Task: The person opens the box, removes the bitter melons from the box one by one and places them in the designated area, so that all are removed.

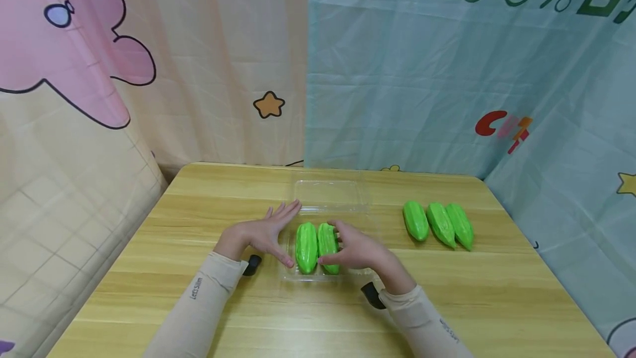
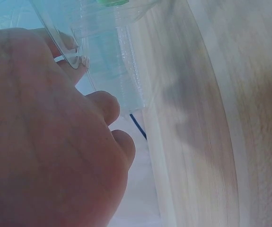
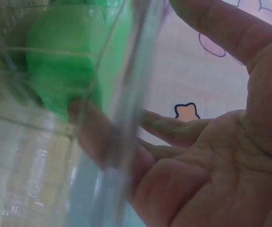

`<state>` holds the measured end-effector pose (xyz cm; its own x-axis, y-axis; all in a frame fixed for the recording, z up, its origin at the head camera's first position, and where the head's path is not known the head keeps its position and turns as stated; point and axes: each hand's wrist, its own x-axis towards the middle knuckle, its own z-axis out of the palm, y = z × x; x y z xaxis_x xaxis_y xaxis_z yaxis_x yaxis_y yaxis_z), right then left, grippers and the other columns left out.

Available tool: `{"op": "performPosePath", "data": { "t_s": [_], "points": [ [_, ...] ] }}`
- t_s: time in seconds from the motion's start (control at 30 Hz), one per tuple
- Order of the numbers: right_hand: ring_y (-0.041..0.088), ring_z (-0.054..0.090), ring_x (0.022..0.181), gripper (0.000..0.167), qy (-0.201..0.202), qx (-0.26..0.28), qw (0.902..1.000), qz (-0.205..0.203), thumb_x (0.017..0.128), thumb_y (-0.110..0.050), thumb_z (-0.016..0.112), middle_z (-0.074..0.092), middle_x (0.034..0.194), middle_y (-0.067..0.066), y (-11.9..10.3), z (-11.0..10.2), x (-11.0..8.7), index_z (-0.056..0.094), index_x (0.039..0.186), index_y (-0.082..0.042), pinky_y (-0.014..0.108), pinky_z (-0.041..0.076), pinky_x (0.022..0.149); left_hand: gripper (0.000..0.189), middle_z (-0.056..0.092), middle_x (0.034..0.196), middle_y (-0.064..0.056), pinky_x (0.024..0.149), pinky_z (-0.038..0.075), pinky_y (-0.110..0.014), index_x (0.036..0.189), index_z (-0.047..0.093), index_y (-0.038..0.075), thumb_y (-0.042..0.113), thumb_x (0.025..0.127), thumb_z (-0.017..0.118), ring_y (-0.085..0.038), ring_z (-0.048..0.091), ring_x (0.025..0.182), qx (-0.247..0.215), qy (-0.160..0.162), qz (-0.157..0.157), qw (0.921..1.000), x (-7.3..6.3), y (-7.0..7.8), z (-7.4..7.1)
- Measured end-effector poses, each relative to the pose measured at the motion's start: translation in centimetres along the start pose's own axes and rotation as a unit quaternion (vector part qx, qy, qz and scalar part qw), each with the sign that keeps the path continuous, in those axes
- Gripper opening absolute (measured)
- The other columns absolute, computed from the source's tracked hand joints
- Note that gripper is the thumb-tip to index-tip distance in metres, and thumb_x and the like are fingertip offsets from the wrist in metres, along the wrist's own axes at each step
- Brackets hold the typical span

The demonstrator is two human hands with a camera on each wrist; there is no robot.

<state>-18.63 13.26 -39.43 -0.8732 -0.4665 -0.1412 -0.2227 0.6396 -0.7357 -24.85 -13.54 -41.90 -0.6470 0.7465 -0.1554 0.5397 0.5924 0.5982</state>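
Observation:
Two ridged green star fruits, the left one (image 1: 306,248) and the right one (image 1: 327,241), lie side by side in a clear plastic box (image 1: 310,278). My left hand (image 1: 265,235) spreads its fingers and thumb along the left side of the box. In the left wrist view, fingertips (image 2: 72,45) show behind the clear plastic rim. My right hand (image 1: 355,247) arches over the right side, its thumb and fingers loosely apart by the right fruit. One fingertip meets the green surface in the right wrist view, while the thumb stands off from it.
Three more star fruits (image 1: 439,224) lie on the wooden table (image 1: 238,314) to the right. The box's clear lid (image 1: 328,195) lies opened back behind it. Printed curtains (image 1: 397,82) hang along the table's back and sides.

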Motion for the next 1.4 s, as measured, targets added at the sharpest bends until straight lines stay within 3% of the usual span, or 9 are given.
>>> {"op": "performPosePath", "data": {
  "t_s": [0.4,0.7,1.0,1.4],
  "points": [
    [0.024,0.059,0.103,0.079,0.005,-0.043,0.9990,-0.007,0.084,-0.027,0.083,0.061,0.112,0.011,-0.10,0.11,0.45,0.043,0.141,0.010,0.046,0.051,0.093,0.142,-0.014,0.166,-0.015,0.116,-0.012,-0.060,0.160,-0.007,0.003,0.057,0.069,0.088,-0.042,-0.016,0.149,0.003,0.005,0.010,0.9999,-0.01,-0.12,-0.06],
    [0.028,0.058,0.106,0.087,0.019,-0.093,0.9948,0.035,0.082,-0.032,0.084,0.059,0.120,0.018,0.02,0.55,0.32,0.041,0.144,0.010,0.049,0.051,0.095,0.141,-0.014,0.167,-0.015,0.116,-0.011,-0.060,0.160,-0.007,0.003,0.056,0.070,0.087,-0.041,-0.016,0.149,0.007,0.003,0.006,1.0000,0.02,-0.07,-0.03],
    [0.020,0.056,0.082,0.053,0.022,-0.075,0.9966,0.026,0.083,-0.017,0.084,0.057,0.090,0.005,0.36,0.76,0.45,0.055,0.122,0.005,0.043,0.054,0.079,0.141,-0.014,0.166,-0.017,0.116,-0.013,-0.060,0.160,-0.007,0.001,0.057,0.070,0.087,-0.042,-0.017,0.148,0.005,-0.001,0.013,0.9999,0.07,0.09,-0.16],
    [0.021,0.055,0.085,0.058,0.035,-0.102,0.9921,0.065,0.083,-0.017,0.084,0.058,0.093,0.005,0.66,0.68,0.59,0.055,0.127,0.007,0.043,0.053,0.082,0.140,-0.014,0.166,-0.017,0.116,-0.012,-0.060,0.160,-0.007,0.001,0.054,0.071,0.087,-0.041,-0.017,0.149,0.007,-0.001,0.006,1.0000,0.03,0.03,-0.05]
  ]
}}
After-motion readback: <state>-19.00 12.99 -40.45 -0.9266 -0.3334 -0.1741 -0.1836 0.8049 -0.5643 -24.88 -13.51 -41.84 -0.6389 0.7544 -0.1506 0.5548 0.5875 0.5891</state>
